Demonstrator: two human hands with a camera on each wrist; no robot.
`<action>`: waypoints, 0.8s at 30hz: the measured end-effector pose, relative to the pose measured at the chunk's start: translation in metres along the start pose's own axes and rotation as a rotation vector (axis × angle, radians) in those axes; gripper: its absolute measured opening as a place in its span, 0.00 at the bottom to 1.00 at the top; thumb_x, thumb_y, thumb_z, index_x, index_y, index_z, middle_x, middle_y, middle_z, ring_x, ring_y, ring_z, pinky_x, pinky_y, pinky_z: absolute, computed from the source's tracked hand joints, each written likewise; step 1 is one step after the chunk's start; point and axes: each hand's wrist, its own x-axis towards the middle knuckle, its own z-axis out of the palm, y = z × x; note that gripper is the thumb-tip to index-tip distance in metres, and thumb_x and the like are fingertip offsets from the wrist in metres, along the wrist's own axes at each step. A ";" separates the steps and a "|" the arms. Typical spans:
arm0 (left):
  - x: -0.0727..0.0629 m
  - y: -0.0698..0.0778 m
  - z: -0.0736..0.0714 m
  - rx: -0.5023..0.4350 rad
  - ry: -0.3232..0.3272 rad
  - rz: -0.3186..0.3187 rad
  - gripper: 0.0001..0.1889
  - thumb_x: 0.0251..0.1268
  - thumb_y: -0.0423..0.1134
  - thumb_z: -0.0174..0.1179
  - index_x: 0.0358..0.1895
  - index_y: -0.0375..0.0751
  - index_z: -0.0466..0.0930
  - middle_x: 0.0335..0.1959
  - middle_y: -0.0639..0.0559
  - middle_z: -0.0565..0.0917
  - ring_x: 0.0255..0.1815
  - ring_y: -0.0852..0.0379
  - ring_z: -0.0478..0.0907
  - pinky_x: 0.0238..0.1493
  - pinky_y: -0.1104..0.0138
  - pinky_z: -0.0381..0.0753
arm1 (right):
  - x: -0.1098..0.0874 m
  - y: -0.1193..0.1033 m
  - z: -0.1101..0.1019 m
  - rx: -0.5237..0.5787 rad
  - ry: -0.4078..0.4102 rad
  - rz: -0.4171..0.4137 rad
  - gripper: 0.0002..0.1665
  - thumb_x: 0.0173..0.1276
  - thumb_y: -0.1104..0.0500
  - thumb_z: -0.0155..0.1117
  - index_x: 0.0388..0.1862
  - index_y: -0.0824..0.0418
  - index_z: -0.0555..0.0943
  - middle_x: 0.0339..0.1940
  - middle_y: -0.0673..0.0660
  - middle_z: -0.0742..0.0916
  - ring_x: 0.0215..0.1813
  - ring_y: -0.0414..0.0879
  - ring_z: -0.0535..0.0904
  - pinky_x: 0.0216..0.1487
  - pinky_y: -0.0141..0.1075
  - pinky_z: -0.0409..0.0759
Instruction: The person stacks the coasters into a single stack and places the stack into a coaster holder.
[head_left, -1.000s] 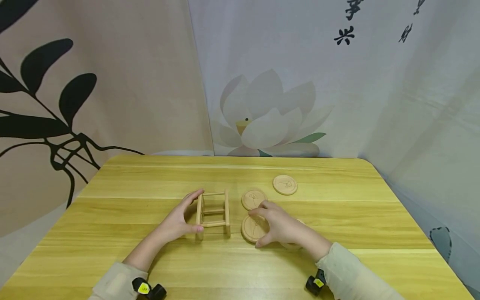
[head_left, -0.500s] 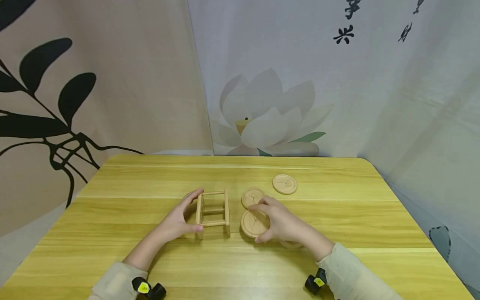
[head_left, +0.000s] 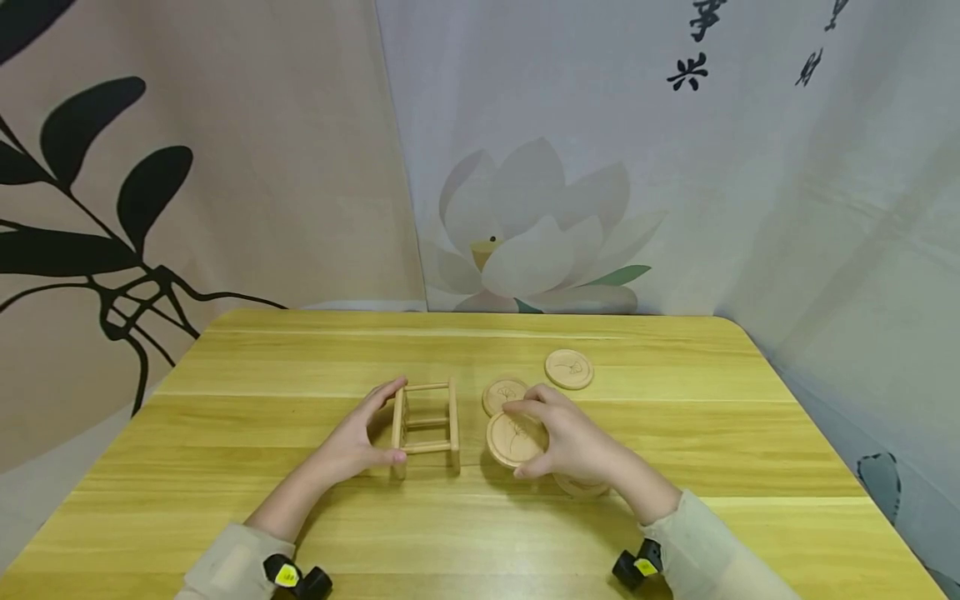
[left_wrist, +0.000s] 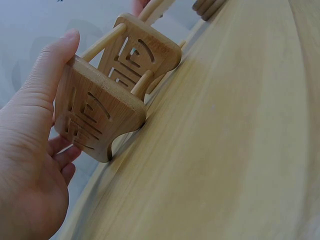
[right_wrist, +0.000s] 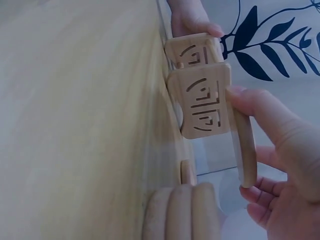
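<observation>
My left hand [head_left: 347, 446] grips the near end panel of a small wooden coaster rack [head_left: 454, 429] standing on the table, thumb at one edge and fingers at the other. Cut-out line patterns mark both rack panels [left_wrist: 95, 112] in the left wrist view. Just right of the rack, my right hand [head_left: 577, 446] pinches a round wooden coaster [head_left: 512, 440] by its rim, flower engraving upward. The right wrist view shows this coaster edge-on, raised off the tabletop between thumb and fingers, its edge overlapping the rack's panel there.
Behind the held coaster lies another engraved coaster [head_left: 502, 392]; one more [head_left: 569, 369] lies farther back. Partly hidden under my right wrist are coasters [head_left: 581, 487], seen as a stack [right_wrist: 181, 215] in the right wrist view. A printed cloth [head_left: 540, 100] hangs behind the table [head_left: 300, 367].
My right hand has lifted its coaster from the table and shifted slightly away from me and to the right. The left hand and the rack have stayed in place.
</observation>
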 end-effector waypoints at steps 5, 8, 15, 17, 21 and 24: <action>0.000 0.001 0.001 0.003 -0.002 -0.006 0.55 0.44 0.42 0.77 0.76 0.52 0.50 0.76 0.41 0.50 0.72 0.32 0.46 0.57 0.27 0.48 | -0.004 0.001 -0.004 -0.005 0.038 -0.013 0.50 0.41 0.52 0.83 0.65 0.61 0.74 0.52 0.50 0.73 0.51 0.45 0.68 0.51 0.43 0.73; 0.000 0.002 0.001 0.001 -0.001 -0.006 0.55 0.44 0.41 0.77 0.76 0.49 0.50 0.76 0.40 0.50 0.72 0.32 0.46 0.57 0.27 0.48 | -0.007 0.001 -0.007 -0.013 0.061 -0.015 0.49 0.40 0.52 0.83 0.64 0.60 0.75 0.52 0.49 0.73 0.52 0.45 0.69 0.52 0.43 0.73; 0.000 0.004 0.002 0.008 0.001 -0.015 0.55 0.44 0.40 0.77 0.76 0.49 0.50 0.75 0.38 0.50 0.72 0.32 0.46 0.57 0.27 0.48 | -0.017 0.003 -0.013 -0.027 0.097 -0.027 0.50 0.38 0.52 0.84 0.64 0.59 0.75 0.50 0.49 0.73 0.51 0.45 0.68 0.51 0.43 0.74; 0.000 0.004 0.002 0.008 0.002 -0.019 0.55 0.44 0.40 0.77 0.76 0.49 0.50 0.75 0.38 0.50 0.72 0.32 0.46 0.57 0.27 0.48 | -0.021 0.004 -0.015 -0.026 0.104 -0.021 0.50 0.37 0.52 0.84 0.64 0.59 0.75 0.50 0.48 0.73 0.51 0.44 0.68 0.50 0.43 0.74; 0.000 0.005 0.002 0.009 0.004 -0.020 0.55 0.44 0.40 0.77 0.76 0.56 0.50 0.75 0.38 0.50 0.72 0.32 0.47 0.57 0.27 0.48 | -0.026 0.007 -0.017 -0.031 0.118 -0.023 0.50 0.37 0.53 0.84 0.63 0.60 0.76 0.50 0.48 0.73 0.51 0.44 0.68 0.49 0.42 0.74; 0.000 0.005 0.002 0.008 0.003 -0.018 0.55 0.44 0.42 0.77 0.76 0.63 0.50 0.75 0.38 0.49 0.72 0.31 0.47 0.56 0.27 0.48 | -0.030 0.009 -0.019 -0.028 0.124 -0.026 0.50 0.36 0.53 0.85 0.63 0.60 0.76 0.50 0.48 0.73 0.50 0.43 0.67 0.48 0.41 0.74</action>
